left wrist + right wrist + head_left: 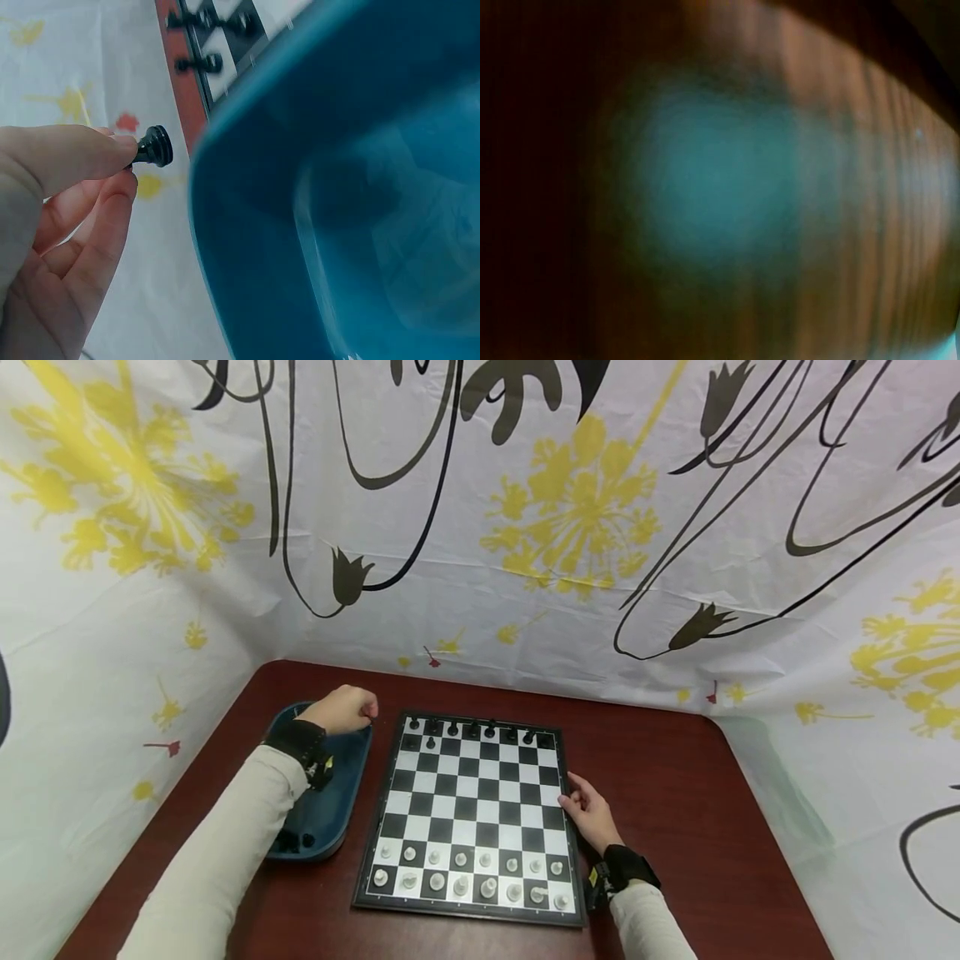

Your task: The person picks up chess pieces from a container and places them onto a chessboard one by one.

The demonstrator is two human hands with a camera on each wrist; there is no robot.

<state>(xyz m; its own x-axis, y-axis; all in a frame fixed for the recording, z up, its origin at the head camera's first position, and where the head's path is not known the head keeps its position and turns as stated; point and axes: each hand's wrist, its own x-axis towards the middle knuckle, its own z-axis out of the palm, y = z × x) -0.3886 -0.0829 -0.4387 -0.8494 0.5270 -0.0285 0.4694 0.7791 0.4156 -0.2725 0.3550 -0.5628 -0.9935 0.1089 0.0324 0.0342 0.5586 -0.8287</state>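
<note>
Between thumb and fingers of my left hand [341,710] is a black chess piece [156,146], base outward; the fingertips cover its top. That hand is above the far rim of a blue tray [347,781]. My right hand [588,817] rests at the right edge of the chessboard [467,810], thumb on the border and fingers loosely extended. Black pieces [490,727] line the board's far row, with one black pawn [431,743] in front of them at the left. White pieces [461,885] fill the two near rows.
Several black pieces [288,839] lie in the near end of the tray. The dark red tabletop [675,793] extends right of the board. A white patterned sheet [450,635] hangs behind the table and along its sides. The right wrist view is blurred.
</note>
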